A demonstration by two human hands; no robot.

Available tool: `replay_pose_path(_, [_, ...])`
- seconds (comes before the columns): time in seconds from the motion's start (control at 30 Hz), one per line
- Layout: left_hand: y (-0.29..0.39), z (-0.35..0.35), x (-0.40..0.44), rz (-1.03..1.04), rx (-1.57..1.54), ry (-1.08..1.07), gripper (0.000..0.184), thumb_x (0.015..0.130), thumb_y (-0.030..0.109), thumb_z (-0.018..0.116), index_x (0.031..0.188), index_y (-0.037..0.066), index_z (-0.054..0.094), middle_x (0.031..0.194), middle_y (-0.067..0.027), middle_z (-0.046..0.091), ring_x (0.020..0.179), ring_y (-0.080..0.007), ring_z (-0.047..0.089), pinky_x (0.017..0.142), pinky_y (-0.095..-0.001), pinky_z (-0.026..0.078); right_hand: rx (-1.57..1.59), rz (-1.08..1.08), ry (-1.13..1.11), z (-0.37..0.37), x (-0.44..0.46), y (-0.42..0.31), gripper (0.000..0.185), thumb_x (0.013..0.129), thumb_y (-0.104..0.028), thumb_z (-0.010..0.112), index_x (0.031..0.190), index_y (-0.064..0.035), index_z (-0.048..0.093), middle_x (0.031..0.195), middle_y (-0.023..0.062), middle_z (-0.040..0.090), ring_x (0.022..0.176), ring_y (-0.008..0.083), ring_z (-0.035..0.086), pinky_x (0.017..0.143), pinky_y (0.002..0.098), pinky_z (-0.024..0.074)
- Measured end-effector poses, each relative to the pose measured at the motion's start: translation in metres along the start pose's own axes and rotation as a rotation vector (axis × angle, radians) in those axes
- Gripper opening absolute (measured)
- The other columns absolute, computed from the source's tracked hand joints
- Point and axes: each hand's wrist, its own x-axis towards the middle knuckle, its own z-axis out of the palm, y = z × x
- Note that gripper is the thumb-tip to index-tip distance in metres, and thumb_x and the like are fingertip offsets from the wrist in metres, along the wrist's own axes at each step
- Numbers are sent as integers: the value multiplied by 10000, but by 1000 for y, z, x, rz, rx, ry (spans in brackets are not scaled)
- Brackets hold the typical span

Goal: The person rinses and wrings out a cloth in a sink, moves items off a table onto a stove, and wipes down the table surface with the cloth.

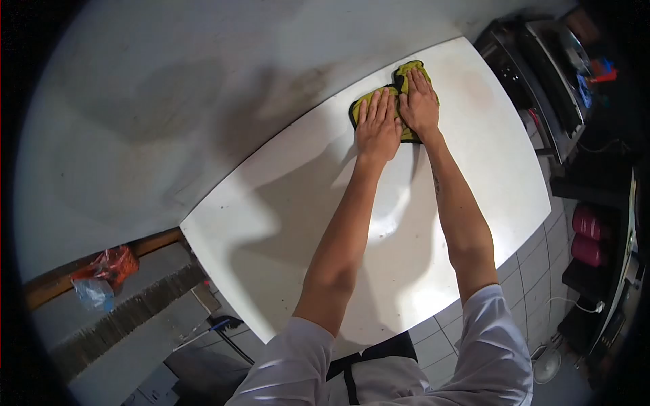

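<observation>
A yellow-green cleaning cloth with dark edging lies bunched on the white tabletop, close to its wall-side edge. Both of my arms reach far forward over the table. My left hand presses flat on the left part of the cloth, fingers stretched out. Just to its right, my right hand rests flat on the upper right part, fingers extended. The palms hide much of the cloth. Neither hand wraps round it.
A grey wall borders the table's far left side. A black stove-like appliance stands beyond the right corner. Red and clear plastic bags hang at lower left. Pink containers sit on a dark shelf at right, above the tiled floor.
</observation>
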Motion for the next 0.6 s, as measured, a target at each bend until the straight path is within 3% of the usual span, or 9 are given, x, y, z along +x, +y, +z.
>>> replay_pose_path(0.17, [-43,-34,-36,-91,65,-11,550,988,281,364,1472,23,341,1583,-90,249,1472,-229,190,1205,-433,130,38,-142,26,19,-16,-59,550,851,-173,598,1345,40,487,1444,198,450,1355,331,404,1134,428,322])
replay_pose_path(0.27, [-72,-56,-69,-140,72,13,546,983,276,385,1467,25,350,1581,-91,254,1470,-222,196,1204,-427,140,50,-111,6,26,-31,-107,591,847,-180,593,1359,81,453,1446,236,432,1360,366,390,1134,437,314])
replay_pose_path(0.6, [-162,-144,-198,-272,116,-18,593,944,258,455,1475,23,332,1587,-94,242,1479,-221,179,1212,-410,108,94,-110,-1,53,-112,-287,615,832,-199,591,1359,83,449,1436,240,442,1364,375,385,1117,465,316])
